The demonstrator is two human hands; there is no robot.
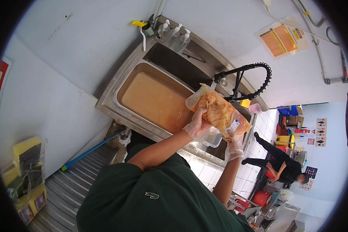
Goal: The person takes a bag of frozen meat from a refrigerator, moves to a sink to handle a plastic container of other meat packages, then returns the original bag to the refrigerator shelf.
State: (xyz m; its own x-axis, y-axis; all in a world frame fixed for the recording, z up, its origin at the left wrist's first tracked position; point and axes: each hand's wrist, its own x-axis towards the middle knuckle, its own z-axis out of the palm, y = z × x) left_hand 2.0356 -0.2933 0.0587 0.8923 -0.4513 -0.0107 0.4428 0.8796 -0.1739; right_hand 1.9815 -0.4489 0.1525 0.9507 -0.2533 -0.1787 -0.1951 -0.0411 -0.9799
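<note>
A clear plastic bag of orange marinated raw meat, apparently chicken [216,108], is held up over the right part of a stainless steel sink [105,103]. My left hand [197,125], in a clear disposable glove, grips the bag's near left side. Gloved likewise, my right hand [235,143] holds its lower right end, beside a white label [233,126] that bears writing. Left of the bag, a deep rectangular pan [165,76] of cloudy brownish liquid sits in the sink. Beneath my hands, a clear plastic container [214,141] is partly hidden.
Behind the bag rises a black spring-hose faucet [268,75]. Pump bottles [172,36] line the back ledge; a pink cup [255,108] stands at the right. A blue pole [92,150] leans at the left, near packed sponges [27,177]. Another person [284,162] is across the tiled floor.
</note>
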